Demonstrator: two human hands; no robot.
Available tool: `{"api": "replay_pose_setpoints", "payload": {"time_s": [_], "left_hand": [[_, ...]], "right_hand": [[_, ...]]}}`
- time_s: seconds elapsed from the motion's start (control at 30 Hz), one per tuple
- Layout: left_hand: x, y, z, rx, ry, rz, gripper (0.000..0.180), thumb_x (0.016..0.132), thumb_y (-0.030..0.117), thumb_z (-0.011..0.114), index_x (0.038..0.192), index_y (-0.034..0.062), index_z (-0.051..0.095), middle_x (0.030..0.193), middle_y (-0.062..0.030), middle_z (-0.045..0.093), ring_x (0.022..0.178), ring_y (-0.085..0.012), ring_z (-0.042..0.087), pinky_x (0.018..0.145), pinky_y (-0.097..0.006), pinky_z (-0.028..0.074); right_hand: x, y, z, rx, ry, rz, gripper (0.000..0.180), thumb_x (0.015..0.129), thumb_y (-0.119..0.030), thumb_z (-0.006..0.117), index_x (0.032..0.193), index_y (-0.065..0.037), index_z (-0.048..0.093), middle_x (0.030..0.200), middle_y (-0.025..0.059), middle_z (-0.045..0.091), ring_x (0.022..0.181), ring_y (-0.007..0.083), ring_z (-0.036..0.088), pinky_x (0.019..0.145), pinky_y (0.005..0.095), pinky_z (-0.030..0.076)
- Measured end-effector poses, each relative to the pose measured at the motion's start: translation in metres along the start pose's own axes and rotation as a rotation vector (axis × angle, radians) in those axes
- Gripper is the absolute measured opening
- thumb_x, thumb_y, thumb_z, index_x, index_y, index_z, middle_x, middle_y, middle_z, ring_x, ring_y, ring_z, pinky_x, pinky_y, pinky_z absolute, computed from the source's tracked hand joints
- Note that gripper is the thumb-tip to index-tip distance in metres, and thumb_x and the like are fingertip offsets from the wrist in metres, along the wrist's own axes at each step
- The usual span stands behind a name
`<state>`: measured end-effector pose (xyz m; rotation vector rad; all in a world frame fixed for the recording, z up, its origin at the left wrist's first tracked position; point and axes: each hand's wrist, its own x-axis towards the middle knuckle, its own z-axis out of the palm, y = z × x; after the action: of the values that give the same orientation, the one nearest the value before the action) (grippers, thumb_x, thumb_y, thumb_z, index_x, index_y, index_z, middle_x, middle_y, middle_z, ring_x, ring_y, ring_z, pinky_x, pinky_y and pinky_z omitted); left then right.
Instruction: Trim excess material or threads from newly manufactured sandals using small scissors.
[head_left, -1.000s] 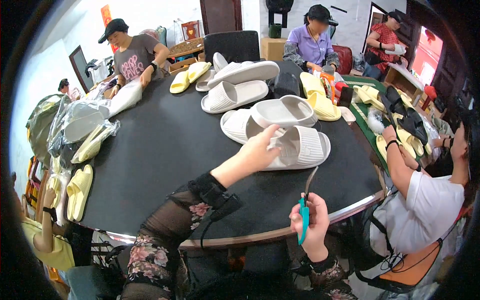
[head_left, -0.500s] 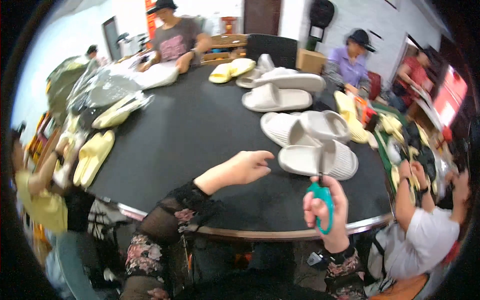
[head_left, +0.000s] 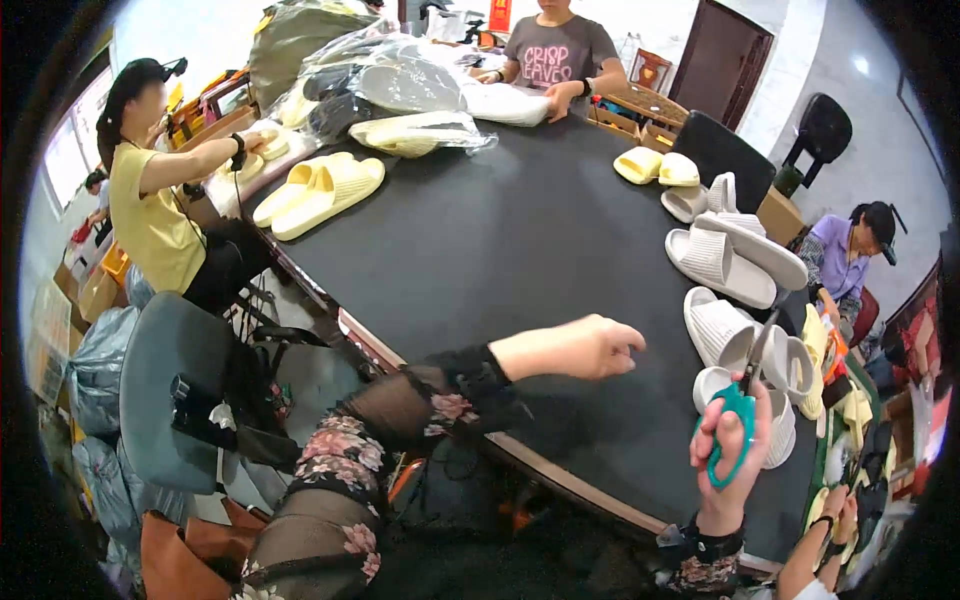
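Note:
My right hand (head_left: 733, 455) grips scissors (head_left: 738, 410) by their teal handles. The blades point up and away, in front of light grey slippers (head_left: 715, 325) that lie along the table's right side. One more grey slipper (head_left: 780, 437) is partly hidden behind the right hand. My left hand (head_left: 575, 350) hovers over the black table (head_left: 560, 240), apart from the slippers. Its fingers are loosely curled in, and I see nothing in them.
Yellow slippers (head_left: 325, 190) lie at the table's left edge, near plastic-bagged slippers (head_left: 400, 90). A person in yellow (head_left: 155, 195) is at the left, another person (head_left: 560, 60) across the table, others at the right. A grey chair (head_left: 180, 390) stands lower left.
The view has swung left, so the slippers now appear further right and more of the left side shows. The scissors are still in my right hand; my left hand's fingers look more curled.

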<state>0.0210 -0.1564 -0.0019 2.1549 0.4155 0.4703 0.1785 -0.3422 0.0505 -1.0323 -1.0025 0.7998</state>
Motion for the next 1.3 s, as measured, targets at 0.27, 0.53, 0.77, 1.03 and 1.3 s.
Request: {"api": "replay_pose_setpoints", "payload": {"time_s": [0.27, 0.53, 0.77, 1.03, 1.3], "left_hand": [[-0.082, -0.123, -0.162, 0.621, 0.876, -0.221, 0.036, 0.077, 0.017, 0.061, 0.107, -0.0011, 0.060, 0.105, -0.0226, 0.061, 0.100, -0.0357, 0.059, 0.087, -0.041, 0.047], [-0.209, -0.229, -0.311, 0.860, 1.163, -0.748, 0.028, 0.073, 0.013, 0.056, 0.094, -0.0048, 0.060, 0.091, -0.0259, 0.063, 0.089, -0.0362, 0.061, 0.078, -0.041, 0.047], [-0.183, -0.222, -0.295, 0.170, 1.225, -0.574, 0.032, 0.072, 0.014, 0.060, 0.097, -0.0055, 0.062, 0.088, -0.0137, 0.065, 0.081, -0.0222, 0.060, 0.073, -0.031, 0.046], [-0.111, -0.135, -0.189, -0.137, 0.857, -0.402, 0.032, 0.070, 0.003, 0.061, 0.101, -0.0056, 0.061, 0.082, -0.0098, 0.061, 0.066, -0.0149, 0.059, 0.062, -0.026, 0.047], [-0.064, -0.034, -0.081, 0.271, 0.343, -0.295, 0.023, 0.084, 0.008, 0.059, 0.104, -0.0027, 0.060, 0.084, -0.0053, 0.064, 0.080, -0.0121, 0.061, 0.072, -0.025, 0.049]], "right_hand": [[0.010, 0.053, -0.003, 0.008, 0.006, 0.254, 0.035, 0.085, -0.010, 0.057, 0.117, -0.004, 0.044, 0.073, 0.0051, 0.054, 0.046, 0.0050, 0.046, 0.037, 0.0181, 0.036], [0.019, 0.067, -0.008, -0.001, -0.018, 0.338, 0.033, 0.086, -0.010, 0.058, 0.115, -0.004, 0.045, 0.073, 0.0048, 0.054, 0.047, 0.0044, 0.047, 0.037, 0.0179, 0.036], [0.021, 0.073, -0.016, 0.003, 0.010, 0.356, 0.035, 0.084, -0.013, 0.060, 0.114, -0.002, 0.045, 0.072, 0.0056, 0.055, 0.046, 0.0047, 0.047, 0.036, 0.0181, 0.037], [0.021, 0.069, -0.015, 0.000, -0.004, 0.354, 0.038, 0.084, -0.013, 0.060, 0.116, 0.000, 0.045, 0.072, 0.0054, 0.055, 0.046, 0.0045, 0.048, 0.036, 0.0178, 0.037], [0.016, 0.026, -0.040, -0.086, 0.017, 0.171, 0.042, 0.084, -0.011, 0.060, 0.121, -0.001, 0.044, 0.073, 0.0055, 0.055, 0.046, 0.0055, 0.047, 0.037, 0.0177, 0.036]]}}
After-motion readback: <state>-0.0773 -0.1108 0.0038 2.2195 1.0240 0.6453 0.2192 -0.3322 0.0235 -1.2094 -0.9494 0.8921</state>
